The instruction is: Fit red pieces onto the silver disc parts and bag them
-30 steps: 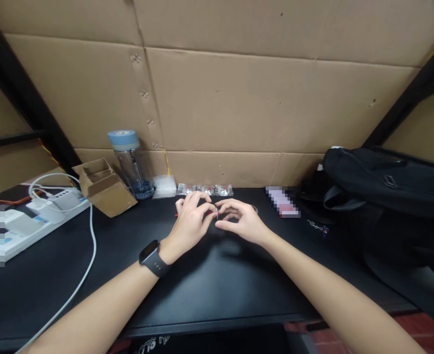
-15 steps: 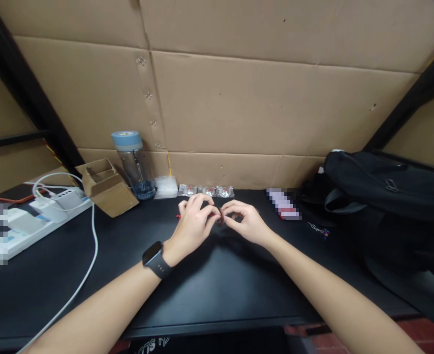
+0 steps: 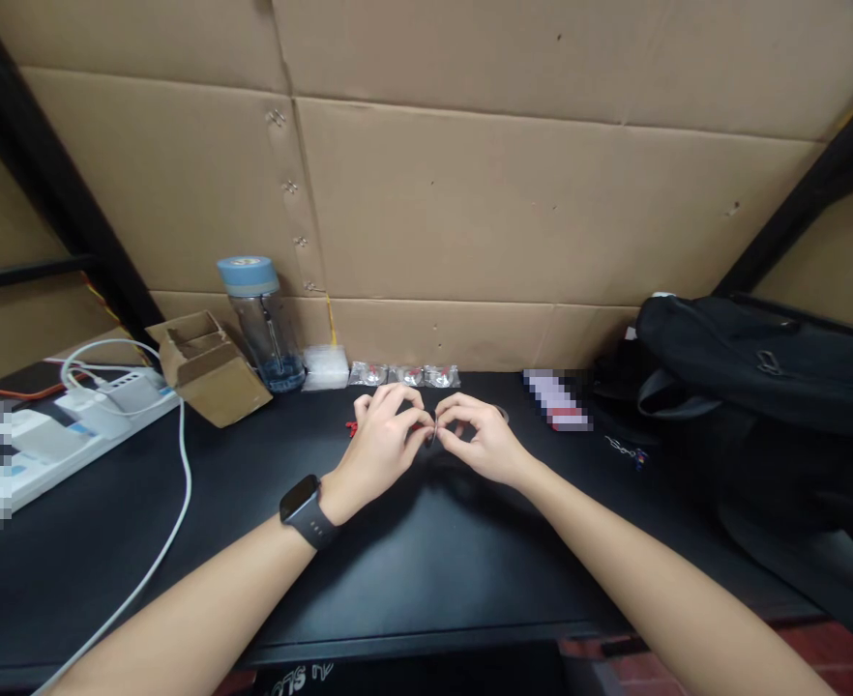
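Over the middle of the black desk [image 3: 412,570], my left hand [image 3: 379,445] and my right hand [image 3: 479,440] meet fingertip to fingertip. Both pinch a small metal ring [image 3: 433,428] with a red piece beside it. The ring stands on edge between the thumbs and forefingers. A dark smartwatch [image 3: 303,510] sits on my left wrist. A tiny red part [image 3: 352,427] lies on the desk just left of my left hand.
Along the cardboard back wall stand a clear bottle with a blue lid [image 3: 261,321], an open cardboard box [image 3: 207,365], a clear bag [image 3: 325,367] and small packets [image 3: 404,375]. A power strip with a white cable [image 3: 93,401] lies left. A black backpack [image 3: 760,377] fills the right.
My hands have stayed in the same spot. The fingers have shifted slightly on the small ring, which was turned flat-on half a second ago and now stands edge-on.
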Demonstrator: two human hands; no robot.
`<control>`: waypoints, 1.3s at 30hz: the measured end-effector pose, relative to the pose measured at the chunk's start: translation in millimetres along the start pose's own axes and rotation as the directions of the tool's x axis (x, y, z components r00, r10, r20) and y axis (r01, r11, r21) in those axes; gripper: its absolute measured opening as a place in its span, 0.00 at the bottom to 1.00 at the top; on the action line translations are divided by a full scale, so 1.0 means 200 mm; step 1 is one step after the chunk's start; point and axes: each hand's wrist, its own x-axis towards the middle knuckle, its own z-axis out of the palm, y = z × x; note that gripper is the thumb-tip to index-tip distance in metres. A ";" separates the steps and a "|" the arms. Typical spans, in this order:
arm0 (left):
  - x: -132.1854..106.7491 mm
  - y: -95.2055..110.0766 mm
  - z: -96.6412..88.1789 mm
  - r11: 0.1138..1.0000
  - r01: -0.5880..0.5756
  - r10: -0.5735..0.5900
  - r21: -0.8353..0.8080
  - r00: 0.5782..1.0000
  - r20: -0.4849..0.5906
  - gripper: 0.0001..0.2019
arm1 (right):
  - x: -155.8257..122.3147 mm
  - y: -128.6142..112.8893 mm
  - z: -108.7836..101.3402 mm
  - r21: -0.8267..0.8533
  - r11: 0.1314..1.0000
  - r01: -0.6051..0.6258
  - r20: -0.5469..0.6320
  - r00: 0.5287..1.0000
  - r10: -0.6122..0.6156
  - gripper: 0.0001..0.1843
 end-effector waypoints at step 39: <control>0.00 -0.09 0.00 0.997 -0.019 0.048 -0.081 0.931 0.362 0.20 | 0.00 0.07 -0.09 -0.143 0.990 0.020 0.142 0.990 0.001 0.07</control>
